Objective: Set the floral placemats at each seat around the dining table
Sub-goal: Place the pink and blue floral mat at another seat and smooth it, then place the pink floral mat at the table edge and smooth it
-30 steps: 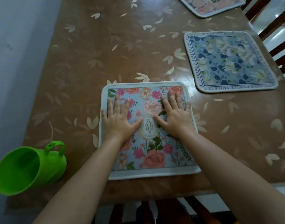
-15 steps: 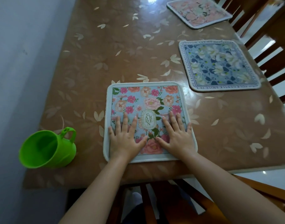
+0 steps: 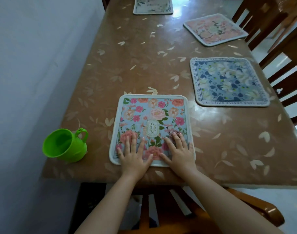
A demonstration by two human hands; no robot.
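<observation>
A light-blue placemat with pink flowers (image 3: pixel 152 115) lies flat at the near end of the brown dining table (image 3: pixel 127 68). My left hand (image 3: pixel 133 153) and my right hand (image 3: pixel 179 152) both rest flat on its near edge, fingers straight and spread. A dark-blue placemat with white flowers (image 3: pixel 228 81) lies along the right side. Further back on that side is a pink placemat (image 3: pixel 213 30). A pale placemat (image 3: pixel 152 5) sits at the far end, partly cut off by the frame.
A green plastic cup with a handle (image 3: pixel 65 146) stands on the near left corner of the table, next to the white wall (image 3: pixel 34 65). Wooden chairs (image 3: pixel 279 48) line the right side. Another wooden chair (image 3: pixel 169 213) is below my arms at the near end.
Both hands have slid along the flowered placemat from its middle back to its near edge. The view has pulled back, showing more of the table and the far placemats.
</observation>
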